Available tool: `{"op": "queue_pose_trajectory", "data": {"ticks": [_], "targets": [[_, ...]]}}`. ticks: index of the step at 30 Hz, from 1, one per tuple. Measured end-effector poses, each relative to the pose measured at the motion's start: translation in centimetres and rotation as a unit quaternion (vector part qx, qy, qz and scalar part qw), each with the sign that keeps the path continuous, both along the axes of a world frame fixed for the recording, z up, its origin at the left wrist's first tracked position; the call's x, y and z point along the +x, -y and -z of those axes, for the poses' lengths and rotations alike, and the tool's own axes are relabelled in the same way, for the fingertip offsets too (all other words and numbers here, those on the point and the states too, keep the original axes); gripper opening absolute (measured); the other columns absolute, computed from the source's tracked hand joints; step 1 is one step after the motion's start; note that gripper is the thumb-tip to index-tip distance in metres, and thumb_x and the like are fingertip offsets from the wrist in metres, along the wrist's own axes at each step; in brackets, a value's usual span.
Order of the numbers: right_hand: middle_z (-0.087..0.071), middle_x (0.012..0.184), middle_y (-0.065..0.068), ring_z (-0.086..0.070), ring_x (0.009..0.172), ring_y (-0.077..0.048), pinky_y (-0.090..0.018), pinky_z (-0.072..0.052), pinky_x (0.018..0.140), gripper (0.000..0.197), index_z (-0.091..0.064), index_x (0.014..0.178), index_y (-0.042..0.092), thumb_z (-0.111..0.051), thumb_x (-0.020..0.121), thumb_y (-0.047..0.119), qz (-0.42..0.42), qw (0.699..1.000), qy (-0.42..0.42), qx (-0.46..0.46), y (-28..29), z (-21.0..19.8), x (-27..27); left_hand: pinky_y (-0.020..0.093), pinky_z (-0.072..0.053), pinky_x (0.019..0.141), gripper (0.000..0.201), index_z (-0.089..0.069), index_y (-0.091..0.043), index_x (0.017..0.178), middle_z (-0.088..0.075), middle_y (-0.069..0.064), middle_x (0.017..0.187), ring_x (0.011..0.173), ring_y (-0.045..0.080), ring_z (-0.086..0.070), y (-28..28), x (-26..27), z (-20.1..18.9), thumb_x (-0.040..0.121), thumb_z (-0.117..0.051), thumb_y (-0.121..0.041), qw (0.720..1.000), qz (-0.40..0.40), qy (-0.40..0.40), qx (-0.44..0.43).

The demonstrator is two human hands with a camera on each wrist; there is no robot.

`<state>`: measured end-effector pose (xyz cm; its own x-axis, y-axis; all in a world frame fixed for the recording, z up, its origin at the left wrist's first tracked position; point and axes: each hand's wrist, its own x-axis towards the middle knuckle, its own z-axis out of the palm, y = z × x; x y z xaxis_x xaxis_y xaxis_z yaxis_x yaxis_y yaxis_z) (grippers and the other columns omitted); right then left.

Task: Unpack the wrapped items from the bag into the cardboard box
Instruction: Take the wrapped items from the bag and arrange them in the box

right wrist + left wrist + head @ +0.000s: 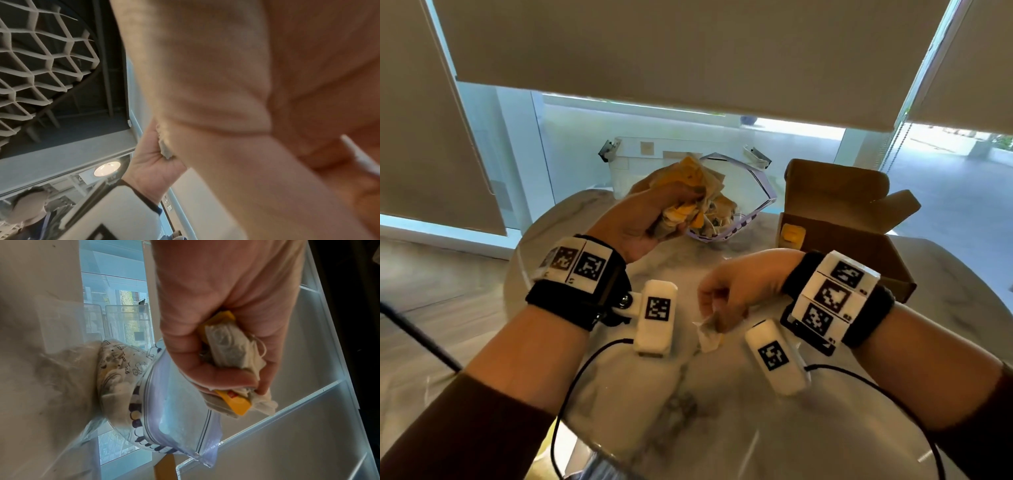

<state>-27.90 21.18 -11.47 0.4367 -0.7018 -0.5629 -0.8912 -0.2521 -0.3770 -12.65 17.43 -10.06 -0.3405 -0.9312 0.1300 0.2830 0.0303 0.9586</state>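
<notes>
Marble-patterned stone makes up the round table (722, 428), the broadest surface here and the one that carries everything else. On its far right stands the brown cardboard box (859, 240), lid flaps thrown back so the mouth is free to receive things; one yellow wrapped item (792, 235) shows at its near left corner, though whether it sits inside the wall or against it is hard to tell. Left of the box, toward the middle of the far edge, the clear zip bag (736, 205) with its purple printed rim gapes open, and more crumpled pale and yellow packets lie inside it. The left hand (650, 219) hovers just in front of the bag's mouth, fingers curled tightly round a whole bunch of wrapped items (230, 353), paper sachets with yellow tags; taking a fistful probably saves trips to the box. Nearer the body, the right hand (732, 294) hangs over the table's centre with its fingertips pinching a small pale packet (710, 330), likely a stray one from the bunch, held low and apart from both containers. Both loads appear bound for the box.
</notes>
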Motion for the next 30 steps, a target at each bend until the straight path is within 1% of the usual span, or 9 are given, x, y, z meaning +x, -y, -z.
{"op": "queue_pose_trajectory", "data": {"ticks": [5, 8, 12, 16, 18, 21, 24, 27, 30], "targets": [[-0.066, 0.087, 0.002, -0.065, 0.074, -0.010, -0.020, -0.054, 0.070, 0.015, -0.062, 0.090, 0.017, -0.067, 0.082, 0.005, 0.106, 0.965, 0.198, -0.134, -0.3, -1.5, -2.4, 0.019, -0.047, 0.047, 0.023, -0.062, -0.018, 0.107, -0.069, 0.001, 0.079, 0.059, 0.010, -0.063, -0.4, -0.3, -0.9, 0.088, -0.056, -0.007, 0.997, 0.032, 0.022, -0.063], [-0.068, 0.093, -0.009, -0.068, 0.071, -0.017, -0.021, -0.056, 0.064, 0.022, -0.062, 0.096, 0.014, -0.064, 0.082, -0.003, 0.221, 0.852, 0.411, -0.237, -0.3, -2.9, -4.6, 0.022, -0.052, 0.053, 0.029, -0.063, -0.020, 0.111, -0.069, 0.003, 0.091, 0.072, 0.013, -0.067, -0.2, -0.3, -2.1, 0.087, -0.055, -0.006, 0.991, 0.069, 0.047, -0.102], [-0.067, 0.080, -0.007, -0.066, 0.067, -0.018, -0.029, -0.055, 0.063, 0.016, -0.060, 0.105, 0.004, -0.051, 0.091, 0.000, 0.302, 0.685, 0.607, -0.266, -0.1, -3.9, -6.4, 0.031, -0.057, 0.064, 0.024, -0.066, -0.011, 0.103, -0.070, 0.009, 0.093, 0.079, 0.018, -0.069, 0.3, -1.4, -3.0, 0.079, -0.066, -0.009, 0.982, 0.045, 0.112, -0.148], [-0.064, 0.078, -0.007, -0.062, 0.065, -0.015, -0.025, -0.052, 0.062, 0.026, -0.051, 0.116, -0.010, -0.041, 0.096, 0.001, 0.337, 0.591, 0.689, -0.251, 0.5, -3.7, -6.9, 0.035, -0.054, 0.071, 0.015, -0.069, -0.021, 0.086, -0.071, 0.000, 0.082, 0.077, 0.017, -0.067, 0.5, -3.7, -3.2, 0.075, -0.074, -0.029, 0.956, -0.018, 0.204, -0.211], [-0.062, 0.077, -0.006, -0.058, 0.062, -0.014, -0.023, -0.049, 0.059, 0.022, -0.053, 0.114, -0.003, -0.039, 0.098, 0.002, 0.338, 0.568, 0.708, -0.250, 0.3, -3.9, -7.3, 0.027, -0.051, 0.067, 0.008, -0.068, -0.028, 0.078, -0.069, -0.008, 0.075, 0.073, 0.009, -0.065, 0.7, -4.4, -3.1, 0.075, -0.075, -0.030, 0.945, -0.020, 0.230, -0.231], [-0.063, 0.106, -0.011, -0.067, 0.082, -0.014, -0.022, -0.054, 0.068, 0.025, -0.058, 0.112, 0.014, -0.044, 0.096, 0.001, 0.365, 0.524, 0.735, -0.227, 0.1, -3.7, -8.4, 0.024, -0.050, 0.068, 0.008, -0.070, -0.037, 0.072, -0.069, -0.014, 0.073, 0.070, 0.001, -0.064, 0.9, -4.9, -2.5, 0.074, -0.075, -0.030, 0.926, 0.009, 0.276, -0.257], [-0.062, 0.117, -0.012, -0.064, 0.101, -0.020, -0.030, -0.053, 0.088, 0.022, -0.060, 0.111, 0.011, -0.047, 0.094, 0.005, 0.374, 0.529, 0.732, -0.211, 0.2, -3.3, -8.3, 0.020, -0.050, 0.073, 0.016, -0.070, -0.039, 0.092, -0.068, -0.019, 0.083, 0.076, -0.006, -0.062, 0.9, -5.7, -2.0, 0.080, -0.070, -0.027, 0.924, 0.036, 0.289, -0.248], [-0.067, 0.102, -0.013, -0.062, 0.092, -0.021, -0.023, -0.049, 0.071, 0.014, -0.061, 0.096, 0.010, -0.052, 0.091, 0.002, 0.400, 0.538, 0.710, -0.217, 0.4, -3.0, -7.9, 0.016, -0.048, 0.067, 0.022, -0.066, -0.044, 0.096, -0.064, -0.021, 0.090, 0.082, -0.006, -0.058, 1.0, -6.7, -1.6, 0.084, -0.067, -0.026, 0.922, 0.051, 0.301, -0.239], [-0.066, 0.094, -0.009, -0.061, 0.086, -0.020, -0.024, -0.046, 0.066, 0.017, -0.057, 0.084, 0.013, -0.054, 0.088, -0.004, 0.415, 0.529, 0.711, -0.206, 0.4, -3.1, -7.7, 0.021, -0.046, 0.073, 0.014, -0.071, -0.027, 0.096, -0.069, -0.010, 0.090, 0.083, -0.001, -0.060, 1.5, -7.0, -1.4, 0.083, -0.066, -0.023, 0.905, 0.020, 0.326, -0.272]]}}
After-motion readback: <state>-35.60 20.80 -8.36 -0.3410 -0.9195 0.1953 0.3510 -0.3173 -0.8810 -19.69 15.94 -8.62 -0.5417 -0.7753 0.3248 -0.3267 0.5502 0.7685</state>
